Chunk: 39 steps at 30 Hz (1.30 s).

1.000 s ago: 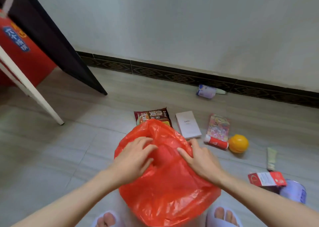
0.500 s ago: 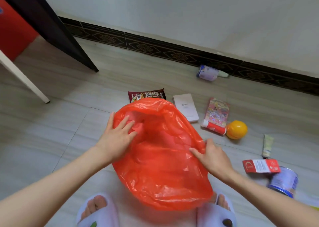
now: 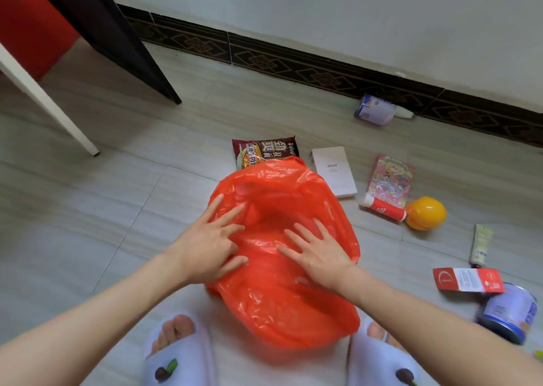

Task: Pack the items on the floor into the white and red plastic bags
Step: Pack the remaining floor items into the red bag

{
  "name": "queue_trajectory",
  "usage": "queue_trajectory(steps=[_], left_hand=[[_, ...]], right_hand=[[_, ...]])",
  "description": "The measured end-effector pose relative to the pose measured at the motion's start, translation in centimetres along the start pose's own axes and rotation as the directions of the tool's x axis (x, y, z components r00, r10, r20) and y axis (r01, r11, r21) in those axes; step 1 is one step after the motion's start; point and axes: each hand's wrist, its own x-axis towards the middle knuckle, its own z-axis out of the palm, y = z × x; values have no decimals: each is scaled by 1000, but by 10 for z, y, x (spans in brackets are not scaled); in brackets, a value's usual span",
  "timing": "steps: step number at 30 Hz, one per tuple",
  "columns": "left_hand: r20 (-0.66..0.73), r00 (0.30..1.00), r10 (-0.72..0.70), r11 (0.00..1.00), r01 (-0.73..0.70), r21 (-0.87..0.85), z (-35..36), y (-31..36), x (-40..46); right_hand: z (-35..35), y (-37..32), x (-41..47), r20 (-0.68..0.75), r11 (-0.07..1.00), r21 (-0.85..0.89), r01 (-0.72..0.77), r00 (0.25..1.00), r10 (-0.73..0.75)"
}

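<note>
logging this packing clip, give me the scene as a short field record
bag: crumpled red plastic bag on the floor
left hand: left hand, fingers spread, resting on the bag
right hand: right hand, fingers spread, resting on the bag
behind bag: brown noodle packet, partly covered
right of bag: flat white box, round yellow container

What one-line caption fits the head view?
Both hands, left and right, spread flat on the red bag, items scattered on the floor beyond.

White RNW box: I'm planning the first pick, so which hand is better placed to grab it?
Probably the right hand: the white RNW box lies on its side of the red bag; the left hand would have to cross over.
</note>
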Motion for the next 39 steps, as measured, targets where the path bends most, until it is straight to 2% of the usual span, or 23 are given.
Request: queue_trajectory(steps=[2,3,6,10,12,15,17,18,20,21,22,25,28,30,34,35,37,39], left_hand=[[-30,1000,4,1000,-3,19,3,-17,-4],[-41,999,4,1000,-3,25,4,-25,-5],[-78,997,16,1000,-15,19,2,-39,2],[-99,994,45,998,-41,37,-3,-42,19],[-91,995,49,998,-44,48,-8,-39,23],[-129,991,39,998,-33,44,-15,-32,23],[-128,992,6,997,3,72,-18,-27,20],[-127,992,-12,996,22,83,-18,-24,19],[-108,993,-39,996,47,73,-15,-15,14],[-101,994,-38,997,45,65,-12,-12,11],[-97,994,-40,997,46,66,-8,-10,8],[-134,979,-152,977,169,129,0,-21,-1],[-85,945,-315,936,324,137,-8,-39,-8],[-68,907,-415,897,421,136,-7,-51,-14],[-160,874,-459,886,465,-4,1,-59,-26],[-139,876,-462,886,463,-29,0,-53,-27],[-140,879,-456,890,450,-71,-3,-38,-29],[-185,884,-429,903,415,-114,-9,-26,-30]], right_hand=[[14,1,8,195,998,21,-60,979,55],[21,1,11,233,996,26,-86,969,78],[39,0,14,279,984,107,-145,954,110],[40,-3,13,265,980,111,-167,955,132],[34,-9,10,187,982,126,-140,976,115],[20,-13,2,-82,990,133,-48,995,59],[11,-9,-1,-320,997,80,15,947,11],[4,-4,-2,-434,999,29,38,901,-21],[-12,12,-4,-562,1000,-4,22,827,-20],[-18,21,-3,-581,1000,9,-19,814,20],[-25,28,-3,-565,997,42,-71,821,82],[-37,32,2,-362,944,289,-160,895,263],[-34,18,14,-163,866,467,-177,946,281],[-32,6,23,-126,792,583,-182,943,309],[-38,-14,45,-90,567,808,-159,918,386],[-41,-17,49,-83,518,842,-148,915,395],[-45,-18,50,-69,478,868,-138,918,390],[-47,-11,44,-63,515,844,-149,926,371]])
